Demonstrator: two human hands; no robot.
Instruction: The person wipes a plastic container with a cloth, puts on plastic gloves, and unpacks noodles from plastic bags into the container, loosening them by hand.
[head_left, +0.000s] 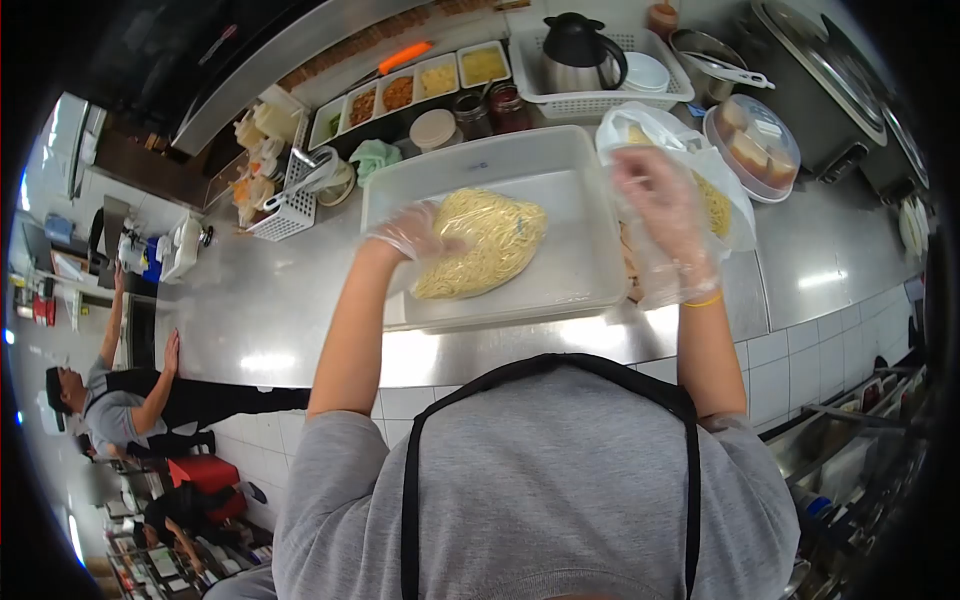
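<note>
On a kitchen counter [270, 310]: a tub [580, 225] at center, with a bag of noodles [490, 240] inside, toward its left half. Just behind the tub, a lidded cup [435, 130] to the left of two jars [490, 110]; farther back, a row of food containers [438, 80]. Behind and to the right, a jug [575, 65] in a basket [600, 104], left of a pot [703, 88]. To the tub's right, an open bag [738, 215] with noodles in it, then a domed container [755, 150]. To its left, a cloth [376, 158], then a bottle basket [285, 222].

Glossy, smooth metal counter [260, 300].
</note>
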